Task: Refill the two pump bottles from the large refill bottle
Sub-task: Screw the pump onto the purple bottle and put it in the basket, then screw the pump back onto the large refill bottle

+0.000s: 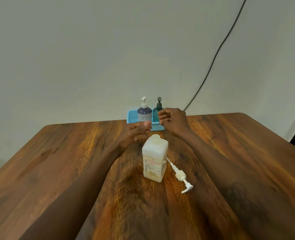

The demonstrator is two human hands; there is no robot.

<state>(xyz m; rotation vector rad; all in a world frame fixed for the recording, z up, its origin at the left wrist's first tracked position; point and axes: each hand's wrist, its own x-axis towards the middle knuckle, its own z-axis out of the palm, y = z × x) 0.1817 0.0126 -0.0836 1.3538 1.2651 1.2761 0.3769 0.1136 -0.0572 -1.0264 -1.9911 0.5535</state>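
A large square translucent refill bottle (154,160) of pale liquid stands mid-table with its neck uncovered. Its white pump head with a long tube (180,176) lies flat on the wood just to its right. A blue pump bottle with a white pump (144,112) and a teal pump bottle with a dark pump (158,110) stand side by side in a light blue basket (131,116) at the table's far edge. My left hand (134,133) hovers beyond the refill bottle, fingers curled loosely, holding nothing. My right hand (172,121) is raised before the teal bottle, fingers spread and empty.
The wooden table (60,161) stretches wide to both sides. A pale wall rises directly behind the basket. A dark cable (212,64) runs down the wall to the table's back edge at the right.
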